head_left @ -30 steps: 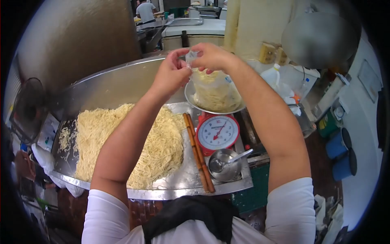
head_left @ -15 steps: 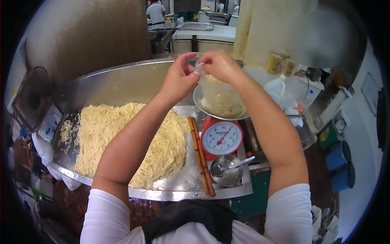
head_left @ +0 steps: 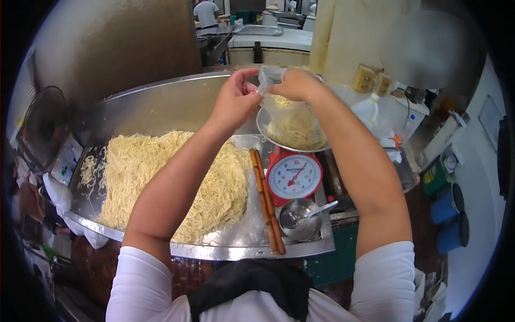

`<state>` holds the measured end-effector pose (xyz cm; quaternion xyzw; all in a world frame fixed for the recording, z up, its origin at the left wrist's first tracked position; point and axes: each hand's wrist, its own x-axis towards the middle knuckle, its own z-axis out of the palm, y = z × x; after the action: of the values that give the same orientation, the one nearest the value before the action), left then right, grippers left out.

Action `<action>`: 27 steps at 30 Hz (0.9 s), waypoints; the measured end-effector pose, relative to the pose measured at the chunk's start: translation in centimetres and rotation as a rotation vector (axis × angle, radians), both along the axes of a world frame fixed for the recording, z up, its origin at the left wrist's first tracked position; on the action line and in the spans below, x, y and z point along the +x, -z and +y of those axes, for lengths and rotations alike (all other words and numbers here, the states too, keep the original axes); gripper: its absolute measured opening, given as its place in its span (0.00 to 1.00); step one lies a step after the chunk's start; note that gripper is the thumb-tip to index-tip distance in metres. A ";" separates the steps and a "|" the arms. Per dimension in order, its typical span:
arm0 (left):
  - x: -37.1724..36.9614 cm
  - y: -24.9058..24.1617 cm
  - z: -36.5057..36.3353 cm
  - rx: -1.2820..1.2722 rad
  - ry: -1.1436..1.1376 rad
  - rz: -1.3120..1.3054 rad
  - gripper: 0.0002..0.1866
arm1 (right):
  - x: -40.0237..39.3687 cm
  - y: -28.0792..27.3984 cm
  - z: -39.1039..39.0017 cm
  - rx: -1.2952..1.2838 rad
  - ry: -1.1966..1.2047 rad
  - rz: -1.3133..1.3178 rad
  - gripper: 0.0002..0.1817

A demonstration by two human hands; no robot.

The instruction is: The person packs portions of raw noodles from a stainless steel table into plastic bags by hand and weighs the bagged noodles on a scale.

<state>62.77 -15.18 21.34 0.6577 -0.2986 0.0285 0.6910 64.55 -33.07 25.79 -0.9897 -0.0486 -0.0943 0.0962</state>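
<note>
A clear plastic bag (head_left: 282,114) with noodles inside hangs over the round metal pan (head_left: 262,132) of a red dial scale (head_left: 294,175). My left hand (head_left: 236,102) pinches the bag's upper part from the left, thumb and fingertips together. On the other side my right hand (head_left: 298,86) grips the bag near its mouth, its fingers partly hidden. The bag's top edge stands up between the two hands. Below my left forearm, a large heap of yellow noodles (head_left: 177,188) covers much of the metal tray (head_left: 161,100).
Two brown sticks (head_left: 267,201) lie beside the scale. A metal bowl (head_left: 300,228) with a ladle (head_left: 320,209) sits in front of it. A white jug (head_left: 367,110) stands at the right, and a fan (head_left: 42,129) at the left. Another person (head_left: 206,13) is far back.
My right hand has shifted slightly right, and the bag's top now shows standing up between my hands. My left hand stays at nearly the same place.
</note>
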 end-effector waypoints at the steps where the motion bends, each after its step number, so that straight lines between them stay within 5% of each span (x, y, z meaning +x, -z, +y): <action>1: -0.1 -0.1 0.0 -0.001 -0.009 0.007 0.30 | 0.1 0.1 0.0 0.073 -0.005 -0.042 0.21; 4: -0.3 0.1 0.4 -0.001 -0.029 0.035 0.30 | 1.0 0.5 0.0 0.935 -0.171 -0.108 0.19; 7: 0.2 1.1 1.5 -0.003 -0.038 0.076 0.29 | -0.5 -1.0 -0.6 1.157 -0.323 0.110 0.17; 8: 0.3 1.3 1.8 0.000 -0.045 0.091 0.29 | 0.1 -1.0 -1.2 0.900 -0.331 0.237 0.13; 11: 0.2 2.3 2.9 0.039 -0.060 0.116 0.29 | -1.7 1.3 -0.1 -0.468 0.071 -0.084 0.10; 16: -1.2 8.5 8.1 0.279 -0.052 0.177 0.28 | -2.9 -2.2 1.5 -0.193 -0.122 -0.233 0.09; 18: -0.6 14.9 13.3 0.602 -0.153 0.092 0.27 | -4.3 -2.8 1.5 -0.130 -0.101 -0.433 0.07; 22: -4.8 21.8 23.8 1.347 -0.361 0.151 0.32 | -2.6 -2.0 -0.1 -0.350 0.011 -0.201 0.06; 24: -6.7 26.8 27.9 1.320 -0.423 0.233 0.27 | -1.7 -0.3 -1.1 -0.466 0.124 -0.169 0.05; 27: -9.3 28.3 29.9 1.195 -0.520 0.013 0.17 | -0.9 -0.8 -1.3 -0.373 0.106 0.114 0.04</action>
<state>53.50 14.70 -6.97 0.9796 -0.0899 0.0198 0.1787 63.68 -34.35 26.59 -0.9953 -0.0074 -0.0323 -0.0914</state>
